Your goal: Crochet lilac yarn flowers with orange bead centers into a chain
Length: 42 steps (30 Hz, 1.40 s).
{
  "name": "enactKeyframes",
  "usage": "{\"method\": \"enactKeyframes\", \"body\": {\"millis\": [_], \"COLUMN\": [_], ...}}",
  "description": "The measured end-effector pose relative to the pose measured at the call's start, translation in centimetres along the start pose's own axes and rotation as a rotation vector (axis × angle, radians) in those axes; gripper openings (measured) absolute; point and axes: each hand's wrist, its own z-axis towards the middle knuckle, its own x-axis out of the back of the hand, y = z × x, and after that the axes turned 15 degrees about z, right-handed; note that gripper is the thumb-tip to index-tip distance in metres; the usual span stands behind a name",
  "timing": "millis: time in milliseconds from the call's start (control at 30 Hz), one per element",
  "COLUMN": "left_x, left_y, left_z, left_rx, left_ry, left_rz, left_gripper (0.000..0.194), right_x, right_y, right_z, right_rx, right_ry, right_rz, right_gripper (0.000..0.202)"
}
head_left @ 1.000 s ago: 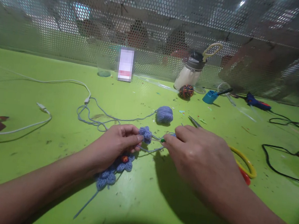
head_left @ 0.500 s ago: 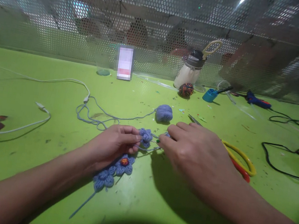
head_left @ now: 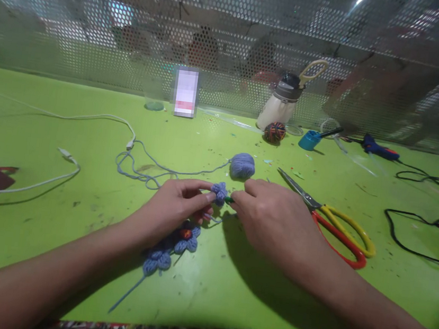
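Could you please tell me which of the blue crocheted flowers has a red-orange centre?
It's the middle flower, just below the left hand, between the pinched flower and the lowest flower; those two show only blue.

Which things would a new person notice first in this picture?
Probably the scissors with red and yellow handles, lying open-handled beside the right hand. Next, the small blue crochet flower pinched in the left hand, centre, and the glowing phone standing at the back.
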Motion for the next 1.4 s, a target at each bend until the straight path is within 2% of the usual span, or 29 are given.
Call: {"method": "enactKeyframes", "body": {"millis": [133,267,333,400,500,600,700,767,1000,1133,1267,1400], "left_x": [0.3,1.0,1.5,2.0,2.4,2.3,1.9,1.7,1.0,0.7,0.7,1.1], "left_y": [0.7,-0.2,-1.0,-1.5,-1.6,-1.0,-0.7,-0.7,-0.3,0.2,0.2,-0.3], "left_z": [-0.3,0.3,0.9,1.3,1.5,1.2,1.1,1.0,0.3,-0.2,-0.3,0.0], "left_rx": [-0.038,-0.062,-0.135,-0.205,-0.194,-0.102,-0.008,0.024,-0.026,-0.055,-0.072,-0.102], "left_ry": [-0.012,-0.049,-0.023,0.022,0.052,0.036,0.086,0.134,0.191,0.237,0.214,0.223], "left_rz": [0.026,0.106,0.196,0.395,0.551,0.300,-0.015,-0.099,-0.026,0.012,0.031,0.057], "left_gripper": [0.037,0.053,0.045,0.027,0.005,0.006,0.013,0.015,0.009,0.011,0.007,0.011], "right_x": [-0.7,-1.1,-1.1,-1.0,-0.9,-1.0,-1.0,-1.0,-1.2,-1.7,-2.3,-2.5], "right_y": [1.6,3.4,3.9,4.1,4.2,4.3,4.4,4.5,3.9,3.4,3.1,3.1], "right_z": [0.2,0.4,0.5,0.6,0.8,0.9,0.9,0.9,0.9,0.9,1.1,1.2], "right_rx": [-0.083,-0.113,-0.141,-0.168,-0.199,-0.220,-0.238,-0.245,-0.229,-0.277,-0.375,-0.456], "right_ry": [-0.035,-0.029,-0.018,-0.013,-0.024,-0.046,-0.073,-0.100,-0.175,-0.222,-0.178,-0.118], "right_rz": [0.195,0.458,0.569,0.662,0.760,0.811,0.831,0.842,0.834,0.817,0.851,0.988], "right_gripper": [0.021,0.019,0.019,0.020,0.019,0.019,0.020,0.021,0.020,0.022,0.025,0.024]}}
